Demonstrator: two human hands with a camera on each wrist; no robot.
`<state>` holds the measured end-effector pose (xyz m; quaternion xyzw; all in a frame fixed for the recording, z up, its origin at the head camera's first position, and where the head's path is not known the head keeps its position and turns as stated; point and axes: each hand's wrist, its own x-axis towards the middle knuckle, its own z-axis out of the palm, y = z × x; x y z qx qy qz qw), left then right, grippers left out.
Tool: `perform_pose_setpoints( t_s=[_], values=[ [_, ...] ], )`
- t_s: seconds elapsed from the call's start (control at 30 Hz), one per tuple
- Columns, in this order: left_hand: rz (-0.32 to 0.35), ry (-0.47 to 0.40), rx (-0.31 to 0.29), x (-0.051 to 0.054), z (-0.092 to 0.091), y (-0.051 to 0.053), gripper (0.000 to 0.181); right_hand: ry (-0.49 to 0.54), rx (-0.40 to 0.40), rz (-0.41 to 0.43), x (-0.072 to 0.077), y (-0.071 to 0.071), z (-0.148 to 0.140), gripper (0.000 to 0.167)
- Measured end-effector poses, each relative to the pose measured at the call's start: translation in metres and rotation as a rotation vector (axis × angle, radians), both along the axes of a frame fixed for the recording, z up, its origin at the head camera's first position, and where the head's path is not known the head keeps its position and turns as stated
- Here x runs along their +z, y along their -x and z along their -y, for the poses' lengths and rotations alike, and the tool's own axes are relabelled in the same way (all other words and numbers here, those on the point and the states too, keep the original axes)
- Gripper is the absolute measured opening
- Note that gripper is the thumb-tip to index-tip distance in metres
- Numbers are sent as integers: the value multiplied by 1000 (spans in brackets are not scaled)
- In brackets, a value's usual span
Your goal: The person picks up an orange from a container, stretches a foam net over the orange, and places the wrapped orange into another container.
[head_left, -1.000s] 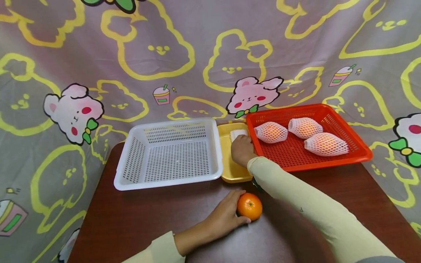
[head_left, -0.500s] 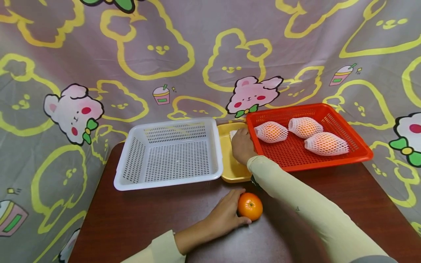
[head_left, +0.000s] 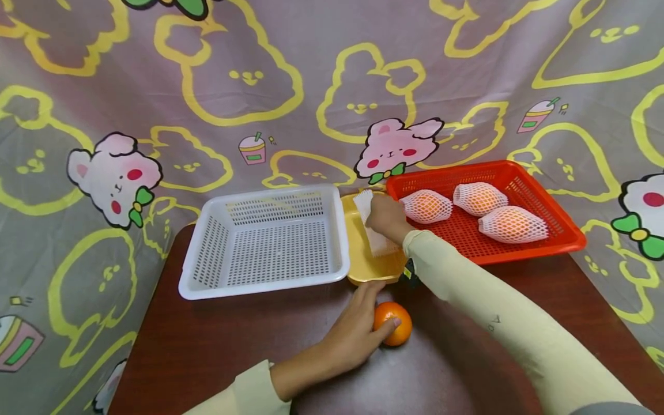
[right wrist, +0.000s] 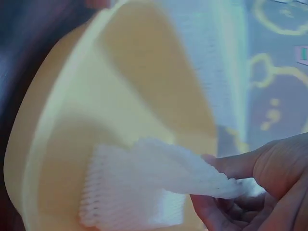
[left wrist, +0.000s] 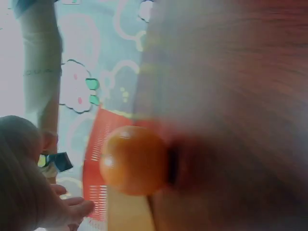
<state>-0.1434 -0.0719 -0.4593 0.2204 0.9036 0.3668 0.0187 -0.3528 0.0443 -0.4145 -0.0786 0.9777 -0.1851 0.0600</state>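
In the head view, my right hand (head_left: 388, 219) is over the yellow tray (head_left: 358, 265), pinching a white foam net sleeve (head_left: 365, 202). The right wrist view shows thumb and fingertips on the end of this foam net (right wrist: 178, 161), with more white netting (right wrist: 113, 192) lying flat beneath it in the tray. My left hand (head_left: 349, 331) lies beside an orange (head_left: 395, 331) on the table. Its fingers are extended past the fruit's far left side, and the thumb lies across the front. From the left wrist, the orange (left wrist: 134, 161) appears apart from the fingers (left wrist: 77, 208).
Left of the tray is a white perforated basket (head_left: 280, 251) with nothing in it. A red basket (head_left: 560, 248) on the right holds three fruits in foam nets (head_left: 513, 225). A patterned cloth (head_left: 290, 69) hangs behind the brown table (head_left: 218, 346).
My right hand has drawn back slightly, lifting the foam net into fuller view. The left hand's fingers have straightened away from the orange, and its thumb has shifted over the fruit.
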Motion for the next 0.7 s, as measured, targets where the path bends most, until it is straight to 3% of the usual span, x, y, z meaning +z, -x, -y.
perform_pose_setpoints(
  t_s=[0.1,0.17,0.23,0.33,0.43,0.53,0.7],
  values=[
    [-29,-103,28,16,0,5,64,136,47,38,18,-5,-12,44],
    [-48,-193,83,26,0,10,63,244,75,67,30,-14,-20,50],
    [-70,-284,146,33,1,18,64,333,103,92,39,-27,-30,53],
    [-47,-406,211,43,3,29,69,412,170,92,45,-51,-46,52],
    [15,-483,198,50,2,37,71,454,238,44,42,-76,-64,51],
    [69,-519,139,55,-1,42,60,495,274,-10,35,-98,-79,50],
    [14,-499,56,52,-11,44,25,572,298,-51,20,-127,-95,52]
  ],
)
